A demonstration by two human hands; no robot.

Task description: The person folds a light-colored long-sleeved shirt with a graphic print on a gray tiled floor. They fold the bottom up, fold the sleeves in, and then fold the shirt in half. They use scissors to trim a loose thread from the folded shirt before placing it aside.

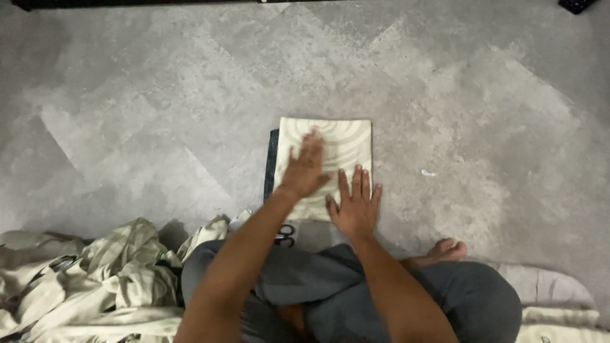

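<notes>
A folded cream cloth with pale green swirl patterns lies flat on the grey floor in front of me. It rests on a dark cloth whose edge shows along its left side. My left hand is spread flat on the middle of the cream cloth, blurred by motion. My right hand presses flat on the cloth's near right corner, fingers apart. Neither hand grips anything.
A heap of crumpled cream and green cloths lies at the lower left beside my knee. My bare foot shows at the right. Another pale cloth lies at the lower right. A small white scrap sits on the floor.
</notes>
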